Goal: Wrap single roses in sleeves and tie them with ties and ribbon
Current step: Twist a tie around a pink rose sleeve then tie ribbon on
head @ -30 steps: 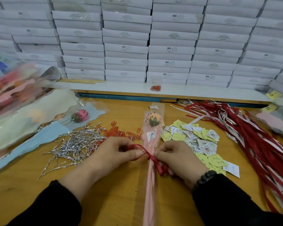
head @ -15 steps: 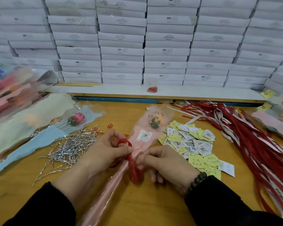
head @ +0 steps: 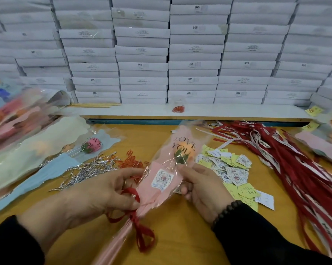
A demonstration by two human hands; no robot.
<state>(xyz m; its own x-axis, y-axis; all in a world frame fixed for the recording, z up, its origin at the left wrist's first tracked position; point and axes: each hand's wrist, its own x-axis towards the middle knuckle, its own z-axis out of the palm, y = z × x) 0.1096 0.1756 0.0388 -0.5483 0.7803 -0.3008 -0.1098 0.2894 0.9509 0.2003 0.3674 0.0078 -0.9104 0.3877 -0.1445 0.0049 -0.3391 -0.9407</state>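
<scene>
White boxes stand stacked in a wall behind the wooden worktop. On it lie a heap of silver twist ties, orange clips, a scatter of yellow and white tags, and a long bundle of red ribbons at the right. Wrapped flowers pile up at the left, just beside the ties.

Both hands are raised over the worktop's middle, dark sleeves at the wrists. The left hand has its grip closed, pinching the gathered neck of the pink sleeve at the tied red ribbon bow. The right hand grasps the sleeve's right edge, fingers curled behind it. The sleeved rose tilts up and right between them, its bloom above both grips, stem running down-left past the bow.
</scene>
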